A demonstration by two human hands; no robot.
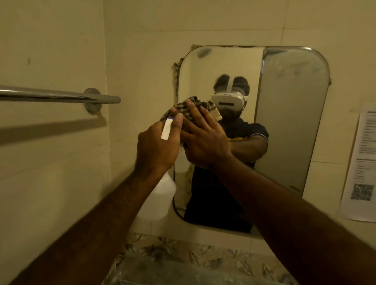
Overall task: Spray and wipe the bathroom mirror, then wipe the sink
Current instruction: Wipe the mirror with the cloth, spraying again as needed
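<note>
The bathroom mirror (286, 119) hangs on the tiled wall ahead, rounded at the corners, hazy on its right half. My right hand (202, 141) presses a checked cloth (186, 107) flat against the mirror's left half. My left hand (155, 148) is raised beside it and grips a white spray bottle (159, 196) by the neck, its white trigger head (166, 129) sticking up between my fingers. The two hands touch each other. The bottle's body hangs below my left wrist. The sink is not in view.
A chrome towel rail (50, 96) juts from the left wall at hand height. A printed paper sheet (371, 163) is stuck to the wall right of the mirror. A patterned tile ledge (195, 256) runs below the mirror.
</note>
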